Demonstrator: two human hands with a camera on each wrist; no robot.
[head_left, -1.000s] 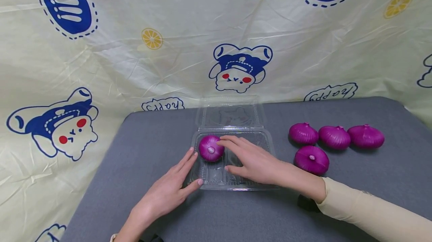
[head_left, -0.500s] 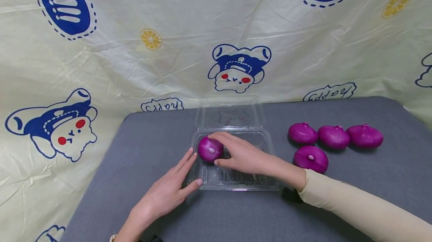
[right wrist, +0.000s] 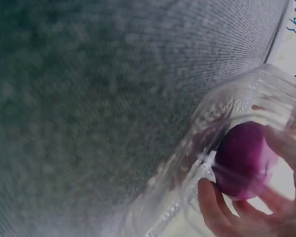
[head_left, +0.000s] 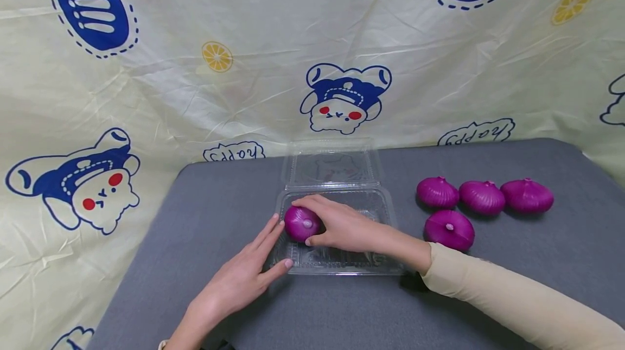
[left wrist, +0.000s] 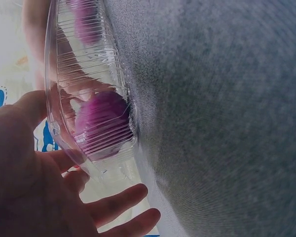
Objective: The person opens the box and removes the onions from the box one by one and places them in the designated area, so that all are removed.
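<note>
A clear plastic clamshell container lies on the table with its lid laid back behind it. Inside its left part sits a purple onion, also seen through the ribbed wall in the left wrist view. My right hand grips this onion, thumb at the near side and fingers over the top; the right wrist view shows the fingers curled round the onion. My left hand rests at the container's left rim with fingers straight, fingertips right at the edge.
To the right of the container are three purple onions in a row, the nearest one first, with another onion in front of them. A grey cloth covers the table. Behind it hangs a printed pale curtain.
My right hand has moved left and closed round the onion in the container, which has shifted slightly nearer and tilted. The left hand has stayed at the rim.
</note>
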